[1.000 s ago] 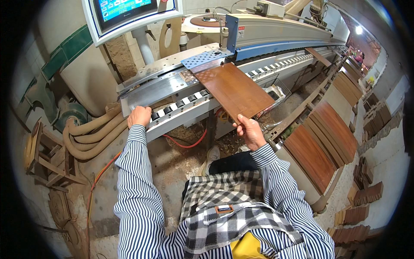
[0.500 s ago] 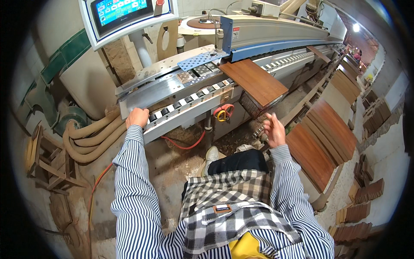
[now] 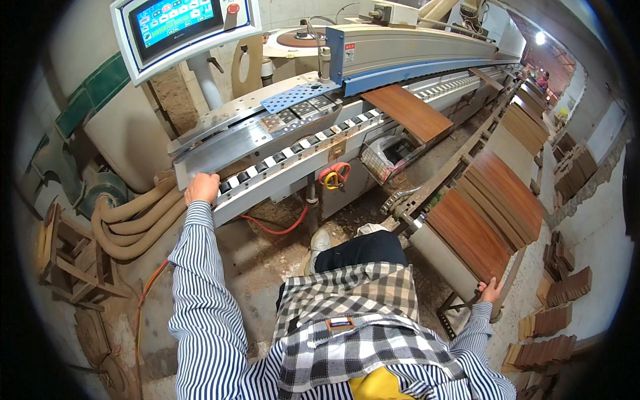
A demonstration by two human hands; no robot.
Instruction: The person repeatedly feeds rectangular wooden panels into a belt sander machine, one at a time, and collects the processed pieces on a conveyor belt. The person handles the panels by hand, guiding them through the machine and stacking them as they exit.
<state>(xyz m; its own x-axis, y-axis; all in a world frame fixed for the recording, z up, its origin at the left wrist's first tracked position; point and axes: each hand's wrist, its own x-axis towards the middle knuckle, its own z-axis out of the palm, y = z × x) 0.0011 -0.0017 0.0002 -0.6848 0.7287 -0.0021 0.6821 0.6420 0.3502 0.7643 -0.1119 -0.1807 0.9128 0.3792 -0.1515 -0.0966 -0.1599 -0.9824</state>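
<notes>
My left hand (image 3: 203, 189) is closed over the near end of the edge-banding machine's bed (image 3: 230, 152), beside the row of black and white rollers (image 3: 285, 155). Down at the right, my right hand (image 3: 491, 290) has its fingers and thumb at the near corner of a reddish-brown wood panel (image 3: 465, 230), gripping its edge. That panel lies at the front of a row of overlapping panels on a roller conveyor. Another brown panel (image 3: 413, 112) lies flat across the machine's track, its far end beneath the long blue and beige beam (image 3: 413, 57).
A control screen (image 3: 177, 23) stands at the upper left. Thick dust hoses (image 3: 137, 223) and a wooden stool (image 3: 73, 250) are at the left. Red-handled scissors (image 3: 335, 175) hang on the machine's side above a wire basket (image 3: 387, 159). Panel stacks (image 3: 543, 350) line the right wall.
My right hand has moved from open air beside my knee down to the near panel's corner on the conveyor. The panel on the machine has travelled farther along the track. My left hand stays put.
</notes>
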